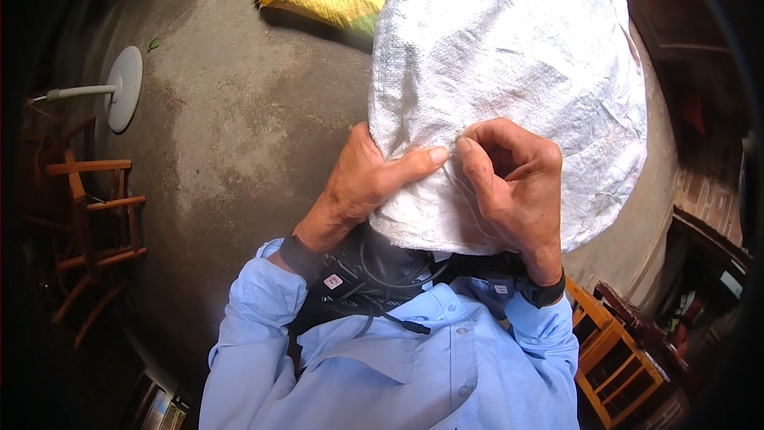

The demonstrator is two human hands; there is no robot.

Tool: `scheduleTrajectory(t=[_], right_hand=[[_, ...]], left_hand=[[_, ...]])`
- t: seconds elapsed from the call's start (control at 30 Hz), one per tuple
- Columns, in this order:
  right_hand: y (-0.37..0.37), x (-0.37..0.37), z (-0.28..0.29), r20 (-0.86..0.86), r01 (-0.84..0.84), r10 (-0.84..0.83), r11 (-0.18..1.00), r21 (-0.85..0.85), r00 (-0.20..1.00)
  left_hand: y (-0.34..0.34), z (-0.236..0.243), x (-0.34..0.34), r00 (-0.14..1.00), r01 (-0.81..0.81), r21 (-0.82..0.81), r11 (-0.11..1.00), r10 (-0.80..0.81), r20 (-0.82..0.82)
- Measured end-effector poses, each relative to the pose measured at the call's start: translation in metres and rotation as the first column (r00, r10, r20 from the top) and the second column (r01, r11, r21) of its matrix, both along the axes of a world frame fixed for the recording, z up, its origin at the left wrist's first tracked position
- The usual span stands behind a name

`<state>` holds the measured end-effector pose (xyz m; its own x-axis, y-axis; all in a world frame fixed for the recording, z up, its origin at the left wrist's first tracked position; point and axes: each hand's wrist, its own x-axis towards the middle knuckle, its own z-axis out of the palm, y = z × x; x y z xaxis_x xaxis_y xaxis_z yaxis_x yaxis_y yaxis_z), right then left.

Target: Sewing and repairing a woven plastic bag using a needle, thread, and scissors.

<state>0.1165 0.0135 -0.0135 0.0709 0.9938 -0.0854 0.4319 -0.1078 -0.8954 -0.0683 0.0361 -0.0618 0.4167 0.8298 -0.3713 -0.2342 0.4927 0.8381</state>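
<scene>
A large white woven sack (509, 40) spreads in front of my chest, its lower edge close to my shirt. My left hand (370, 175) grips the sack's left side, thumb lying on top and fingers hidden behind the fabric. Just right of that thumb, my right hand (513, 179) pinches thumb and forefinger together against the sack's surface. What sits in this pinch is too small to make out. A thin pale thread-like line (471, 195) runs over the fabric below the pinching fingers.
A yellow sack (330, 1) lies on the concrete floor (231, 111) beyond the white one. At left are a white round fan base (125, 89) and a wooden chair (99, 207). Another wooden chair (609, 350) stands at lower right. Black cables (382, 275) hang across my chest.
</scene>
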Motion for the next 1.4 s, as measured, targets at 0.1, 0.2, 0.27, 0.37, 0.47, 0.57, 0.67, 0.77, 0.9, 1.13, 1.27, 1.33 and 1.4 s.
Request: scheduleTrajectory(t=[0.1,0.2,0.27,0.37,0.47,0.57,0.67,0.77,0.9,1.13,1.27,1.33,1.4], right_hand=[[0.000,0.000,0.000,-0.005,-0.004,0.004,1.000,0.003,1.000],[0.000,0.000,-0.001,-0.025,-0.008,0.008,1.000,-0.010,1.000],[0.000,0.000,-0.001,-0.015,0.004,-0.004,1.000,0.006,1.000],[-0.002,-0.001,-0.005,0.013,0.019,-0.020,0.998,0.066,1.000],[-0.003,-0.003,-0.009,0.032,0.023,-0.028,0.990,0.137,0.999],[-0.001,-0.004,-0.005,0.061,0.047,-0.060,0.980,0.191,0.996],[0.004,-0.002,0.004,0.065,0.103,-0.122,0.963,0.249,0.990],[0.011,0.008,0.009,0.037,0.166,-0.184,0.944,0.286,0.982],[0.020,0.019,0.012,-0.310,0.155,-0.117,0.983,0.103,0.943],[0.039,0.021,0.017,-0.568,-0.050,-0.029,0.991,-0.123,0.822],[0.066,0.044,0.022,-0.572,-0.046,0.049,0.999,0.021,0.819],[0.081,0.060,0.026,-0.575,-0.041,0.101,0.992,0.117,0.812],[0.093,0.079,0.029,-0.557,-0.104,0.259,0.950,0.295,0.789]], left_hand=[[-0.001,-0.003,0.002,0.999,-0.009,0.058,0.998,0.011,-0.047],[0.000,-0.004,0.002,0.997,0.001,0.070,0.998,0.004,-0.074],[0.000,-0.005,0.001,0.997,0.009,0.057,0.998,-0.005,-0.075],[0.001,-0.005,0.002,0.998,0.013,0.043,0.999,-0.010,-0.068],[0.002,-0.001,0.002,0.998,0.008,0.044,0.999,-0.006,-0.058],[0.002,-0.005,0.002,0.998,0.005,0.070,0.998,-0.001,-0.061],[0.001,-0.007,0.003,0.999,-0.001,0.068,0.998,0.004,-0.042],[0.000,-0.006,0.003,0.999,0.006,0.063,0.998,-0.003,-0.046],[0.001,-0.007,0.003,1.000,0.016,0.052,0.999,-0.015,-0.025],[0.001,-0.009,0.003,1.000,0.019,0.075,0.997,-0.018,-0.017],[0.001,-0.009,0.003,0.999,0.015,0.045,0.999,-0.014,-0.034],[0.001,-0.013,0.003,0.998,0.026,0.041,0.999,-0.023,-0.054],[0.000,-0.015,0.002,0.997,0.028,0.050,0.998,-0.024,-0.078]])
